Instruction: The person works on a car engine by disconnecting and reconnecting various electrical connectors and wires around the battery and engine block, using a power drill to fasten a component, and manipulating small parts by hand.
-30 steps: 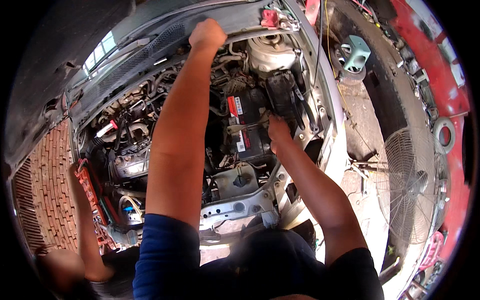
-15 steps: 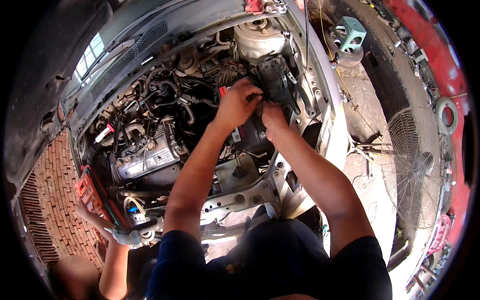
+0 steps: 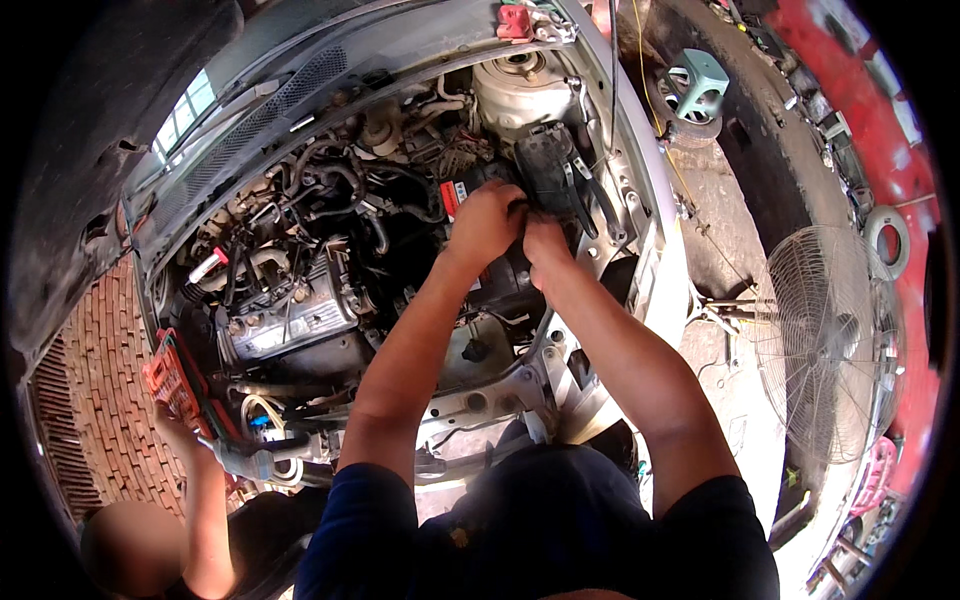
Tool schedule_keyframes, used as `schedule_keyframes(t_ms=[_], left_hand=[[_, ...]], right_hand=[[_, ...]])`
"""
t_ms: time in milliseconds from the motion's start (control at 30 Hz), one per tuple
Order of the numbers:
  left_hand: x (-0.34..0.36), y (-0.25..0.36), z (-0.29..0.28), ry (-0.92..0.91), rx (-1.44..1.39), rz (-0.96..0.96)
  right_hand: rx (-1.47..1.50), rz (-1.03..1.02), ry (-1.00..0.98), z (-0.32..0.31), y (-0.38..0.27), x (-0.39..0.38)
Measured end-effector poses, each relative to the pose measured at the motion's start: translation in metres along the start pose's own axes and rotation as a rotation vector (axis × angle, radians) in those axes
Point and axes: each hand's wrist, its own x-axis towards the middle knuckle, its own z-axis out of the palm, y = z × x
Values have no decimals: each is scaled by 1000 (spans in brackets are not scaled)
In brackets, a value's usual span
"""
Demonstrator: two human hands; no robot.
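Over the top of a black car battery [image 3: 507,277] with a red label, my two hands are close together, almost touching. My left hand [image 3: 488,222] is closed, its fingers curled inward over a small dark thing that I cannot make out. Beside it, my right hand [image 3: 546,243] is also closed, fingers pinched at the same spot; whatever lies between them is hidden. Just beyond my right hand sits a black plastic box [image 3: 541,158]. A pair of pliers [image 3: 584,203] with dark handles rests against that box.
The engine [image 3: 300,310] with hoses fills the bay's left side under the raised hood [image 3: 75,150]. At lower left a co-worker's arm [image 3: 208,510] reaches toward an orange tool case [image 3: 170,378]. A large fan [image 3: 828,340] and a green stool [image 3: 697,82] stand right of the car.
My left hand has come lower and nearer my right hand, its fingers more tucked in. The co-worker's arm has shifted slightly, and the whole view has moved a little.
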Motion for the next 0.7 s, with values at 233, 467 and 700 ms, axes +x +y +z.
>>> schedule_keyframes(t_ms=[233,467,700], left_hand=[[4,2,4,-9,-33,18],[17,10,10,-25,-152,1],[-12,-16,23,157,-169,21]], right_hand=[[47,7,-12,-8,1,4],[-211,-106,26,-65,59,100],[7,134,-30,-45,29,66]])
